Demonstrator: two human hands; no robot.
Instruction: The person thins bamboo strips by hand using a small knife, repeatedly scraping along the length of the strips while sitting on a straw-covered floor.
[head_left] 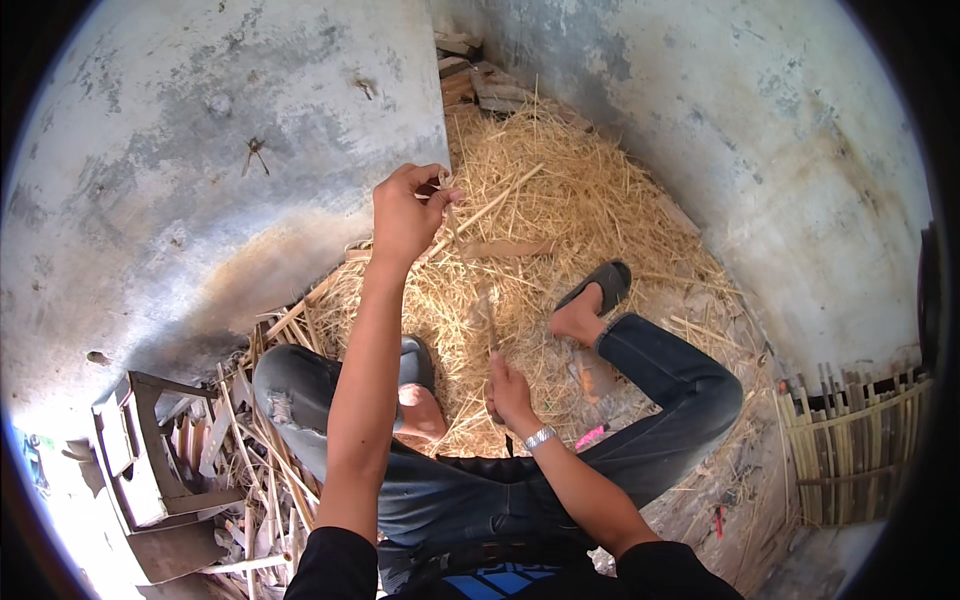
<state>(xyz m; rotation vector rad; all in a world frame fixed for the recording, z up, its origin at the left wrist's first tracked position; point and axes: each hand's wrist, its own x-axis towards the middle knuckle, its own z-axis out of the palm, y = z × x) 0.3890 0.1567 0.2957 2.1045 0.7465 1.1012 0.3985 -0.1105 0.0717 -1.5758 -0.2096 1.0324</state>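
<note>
My left hand [412,212] is raised in front of me, fingers pinched on the end of a thin pale strip [455,232] that looks like bamboo. The strip hangs down over the pile of shavings, and its lower end is hard to make out. Lower and to the right, between my knees, my right hand [511,392] is closed round the handle of a knife [491,325]. Its narrow blade points away from me and blurs against the shavings. The knife and the strip appear apart.
A heap of straw-coloured shavings [570,180] fills the corner between two worn walls [250,120]. On the left, a wooden frame [150,505] stands beside loose sticks [262,440]. A slatted bamboo basket or fence [850,450] is at the right. My sandalled foot [582,312] rests on the shavings.
</note>
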